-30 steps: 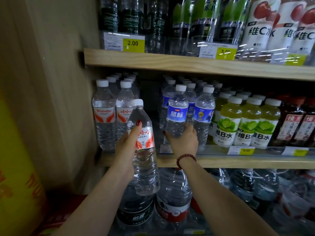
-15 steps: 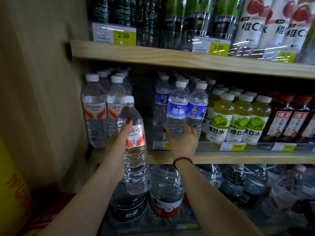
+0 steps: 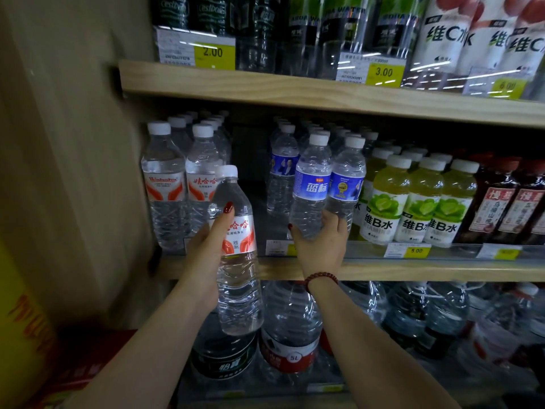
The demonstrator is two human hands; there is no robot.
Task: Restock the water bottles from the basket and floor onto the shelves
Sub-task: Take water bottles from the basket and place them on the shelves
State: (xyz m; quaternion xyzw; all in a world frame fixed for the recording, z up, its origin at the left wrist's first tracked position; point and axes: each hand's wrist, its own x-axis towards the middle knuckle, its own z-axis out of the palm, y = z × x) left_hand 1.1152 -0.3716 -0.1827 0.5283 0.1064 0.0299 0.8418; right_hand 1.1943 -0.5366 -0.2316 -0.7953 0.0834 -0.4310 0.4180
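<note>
Blue-label bottle (image 3: pixel 312 184) has tipped, held low in my right grip (image 3: pixel 321 246); left grip (image 3: pixel 203 255) holds red-label bottle (image 3: pixel 239 278). I'd stand blue upright, then slot red into the shelf (image 3: pixel 413 268) gap.

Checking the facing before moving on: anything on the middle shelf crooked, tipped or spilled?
Nothing spilled or damaged. The leftmost blue-label bottle stands back from the shelf front, unlike the front bottle the right hand grips, so the facing is uneven. The left hand's red-label bottle is not yet shelved.
</note>
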